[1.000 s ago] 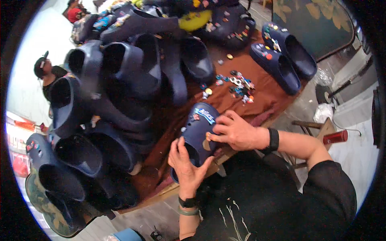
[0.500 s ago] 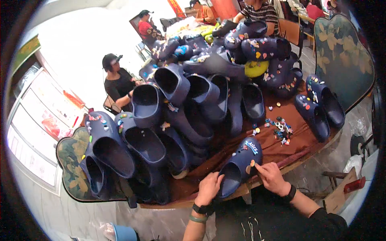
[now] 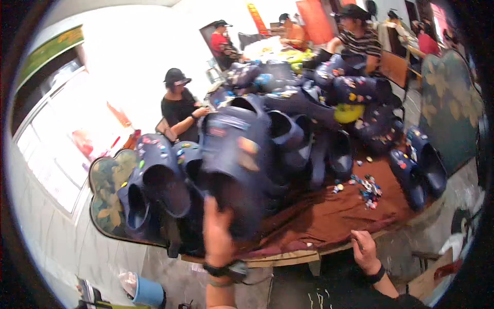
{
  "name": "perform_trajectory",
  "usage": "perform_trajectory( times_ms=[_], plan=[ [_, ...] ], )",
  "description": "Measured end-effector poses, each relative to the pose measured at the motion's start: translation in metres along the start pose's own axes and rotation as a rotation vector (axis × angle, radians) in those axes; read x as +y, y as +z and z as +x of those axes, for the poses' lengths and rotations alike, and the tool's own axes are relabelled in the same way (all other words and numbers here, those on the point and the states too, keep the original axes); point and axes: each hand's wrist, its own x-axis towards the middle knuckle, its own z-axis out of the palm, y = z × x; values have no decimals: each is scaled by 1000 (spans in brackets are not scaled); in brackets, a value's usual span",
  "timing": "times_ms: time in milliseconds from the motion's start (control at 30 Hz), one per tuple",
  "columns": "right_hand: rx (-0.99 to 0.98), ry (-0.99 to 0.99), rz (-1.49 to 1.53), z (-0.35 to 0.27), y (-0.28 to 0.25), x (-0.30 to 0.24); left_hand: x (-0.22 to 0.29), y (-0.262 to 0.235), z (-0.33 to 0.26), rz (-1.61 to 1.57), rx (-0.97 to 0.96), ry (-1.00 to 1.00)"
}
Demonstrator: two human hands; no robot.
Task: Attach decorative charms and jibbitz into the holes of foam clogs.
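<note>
My left hand grips the heel end of a dark blue clog. Hand and clog are both smeared by motion. The clog is raised above the table's left part, toe pointing away from me, with colourful charms on its upper, and hides part of the clogs behind it. By the table's front edge, my right hand is empty, its fingers loosely bent and the thumb a little apart. Beyond it, a small heap of mixed charms lies on the brown cloth.
Many dark blue clogs, several with charms, are piled across the table, such as a clog at left. A pair of clogs stands at the right. A co-worker sits at far left, and others farther back. A blue bucket stands on the floor.
My left hand has lifted the clog off the front of the table and carried it left and away from me. My right hand has let go of it and drawn back. The view has shifted.
</note>
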Motion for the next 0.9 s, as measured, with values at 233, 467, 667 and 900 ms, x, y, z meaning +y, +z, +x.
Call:
perform_trajectory(
  times_ms=[233,467,667,900],
  plan=[
    [-107,-44,100,-14,8,8,84,-39,140,615,-171,702],
    [-81,-78,60,-14,-14,13,73,-75,187,1349,-186,1165],
    [167,-21,-385,28,-81,56,70,-33,167,1091,175,731],
    [20,312,-1080,68,-135,148,68,-32,129,1030,104,720]
  ],
)
